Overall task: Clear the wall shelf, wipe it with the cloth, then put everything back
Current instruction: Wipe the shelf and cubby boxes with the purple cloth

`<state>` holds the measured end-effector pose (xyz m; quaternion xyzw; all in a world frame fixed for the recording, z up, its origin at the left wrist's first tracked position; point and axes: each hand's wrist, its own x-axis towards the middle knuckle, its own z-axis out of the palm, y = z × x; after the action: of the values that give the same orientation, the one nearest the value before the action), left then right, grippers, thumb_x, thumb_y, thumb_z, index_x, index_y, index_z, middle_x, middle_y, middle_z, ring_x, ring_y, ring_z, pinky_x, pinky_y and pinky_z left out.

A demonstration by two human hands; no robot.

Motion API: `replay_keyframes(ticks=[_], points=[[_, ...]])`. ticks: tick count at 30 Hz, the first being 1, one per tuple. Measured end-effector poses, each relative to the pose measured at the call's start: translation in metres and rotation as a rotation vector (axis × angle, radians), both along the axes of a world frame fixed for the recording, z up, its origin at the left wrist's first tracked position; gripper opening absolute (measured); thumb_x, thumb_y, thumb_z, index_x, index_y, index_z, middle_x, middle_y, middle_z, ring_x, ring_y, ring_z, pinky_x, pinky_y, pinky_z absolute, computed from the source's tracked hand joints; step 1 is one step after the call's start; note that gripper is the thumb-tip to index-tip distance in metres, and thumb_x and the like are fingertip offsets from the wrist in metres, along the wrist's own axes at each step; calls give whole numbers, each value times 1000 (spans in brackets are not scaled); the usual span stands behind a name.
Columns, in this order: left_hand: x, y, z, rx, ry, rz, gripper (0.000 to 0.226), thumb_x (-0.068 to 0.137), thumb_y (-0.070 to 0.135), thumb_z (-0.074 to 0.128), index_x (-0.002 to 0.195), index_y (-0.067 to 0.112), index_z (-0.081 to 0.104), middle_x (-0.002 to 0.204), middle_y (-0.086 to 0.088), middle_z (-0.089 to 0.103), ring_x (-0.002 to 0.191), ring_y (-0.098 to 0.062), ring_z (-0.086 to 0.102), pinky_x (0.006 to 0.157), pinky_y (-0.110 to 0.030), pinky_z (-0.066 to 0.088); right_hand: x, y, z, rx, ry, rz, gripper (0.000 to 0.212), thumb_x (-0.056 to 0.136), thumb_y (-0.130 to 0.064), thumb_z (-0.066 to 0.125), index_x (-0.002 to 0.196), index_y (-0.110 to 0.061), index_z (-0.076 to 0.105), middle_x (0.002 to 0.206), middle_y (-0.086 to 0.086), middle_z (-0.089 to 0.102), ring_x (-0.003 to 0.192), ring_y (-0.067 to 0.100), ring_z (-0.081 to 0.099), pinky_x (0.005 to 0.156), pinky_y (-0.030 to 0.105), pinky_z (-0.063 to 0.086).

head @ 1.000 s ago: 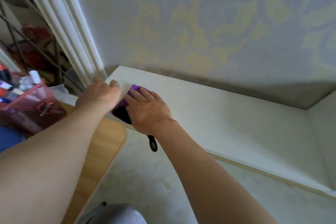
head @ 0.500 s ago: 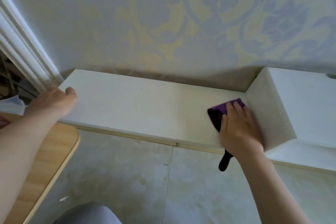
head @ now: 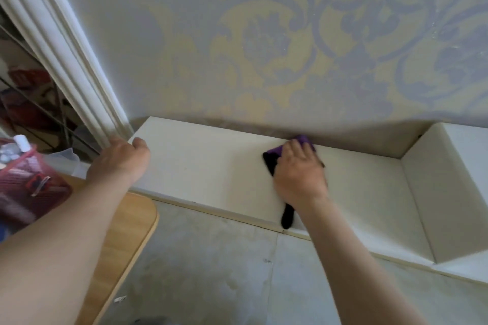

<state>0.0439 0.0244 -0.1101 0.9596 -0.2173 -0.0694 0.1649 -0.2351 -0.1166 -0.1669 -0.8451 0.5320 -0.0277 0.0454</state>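
So nearest, at 8 o'clock, is the wooden table [head: 126, 232], with the pink basket [head: 31, 187] at 9. Past that is the shelf [head: 211, 166]. The left hand [head: 118, 163] hooks its left end, thumb on top. At 3 o'clock from it, well apart, the right hand [head: 299, 174] presses flat on the cloth [head: 274, 152] near the wall [head: 237, 47]. Purple pokes out at 12 and a black strap [head: 287, 217] dangles off the front edge.

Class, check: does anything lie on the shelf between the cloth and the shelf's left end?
Nothing visible does. The shelf between the cloth, pressed under the right hand, and the left hand at its left end shows only bare white board.
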Motion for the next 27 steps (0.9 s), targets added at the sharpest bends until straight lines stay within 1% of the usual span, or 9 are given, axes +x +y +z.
replay_keyframes(ticks=[3,8,13,15,18,20,23,25,27], points=[[1,1,0,-28,-3,12,66,102,45,20,154,3,24,148,-26,44,132,-44,46,102,-51,37,71,23,15,79,-113,183,60,100,-28,25,157,-8,21,166,6,16,154,29,8,125,42,6],[0,5,-2,-77,-2,14,67,103,46,18,157,7,14,148,-23,46,128,-42,49,100,-52,40,175,40,22,106,-93,450,59,105,-31,26,159,-12,14,168,1,11,155,24,4,125,40,2],[4,3,-1,-226,4,70,61,101,46,25,150,12,30,144,-19,49,125,-40,51,97,-47,41,241,63,34,114,-23,695,70,100,-41,42,160,-19,13,167,-1,12,154,19,5,125,39,7],[6,3,0,-284,2,77,59,100,45,28,148,12,34,145,-17,48,126,-39,50,98,-47,40,245,78,39,150,-19,769,70,99,-40,48,159,-19,18,165,1,19,153,17,13,123,34,12],[13,2,-1,-287,-1,72,59,97,48,28,144,12,39,142,-16,49,126,-39,49,98,-49,40,235,98,39,255,-146,761,54,100,-36,49,150,-18,38,151,4,43,141,20,38,111,36,35],[15,2,-2,-267,7,57,59,96,49,27,141,13,41,140,-17,51,125,-39,49,96,-50,39,225,103,37,263,-160,815,50,102,-37,45,148,-17,42,150,4,47,141,20,37,110,35,35],[16,2,-3,-247,16,51,58,97,49,27,140,14,43,137,-16,53,124,-39,49,94,-49,38,207,93,27,140,-113,977,53,103,-45,34,151,-24,40,157,-2,40,149,18,25,123,37,20],[17,0,-2,-227,26,50,58,98,48,26,142,13,41,139,-17,52,125,-38,48,90,-47,36,180,74,20,96,-133,991,65,96,-49,18,147,-21,48,155,0,45,147,21,32,122,41,23],[17,-1,-2,-209,50,45,58,99,47,25,144,12,39,142,-17,49,126,-38,48,86,-45,33,140,56,13,62,-226,900,70,92,-45,17,137,-14,61,145,6,56,139,25,47,121,40,29]])
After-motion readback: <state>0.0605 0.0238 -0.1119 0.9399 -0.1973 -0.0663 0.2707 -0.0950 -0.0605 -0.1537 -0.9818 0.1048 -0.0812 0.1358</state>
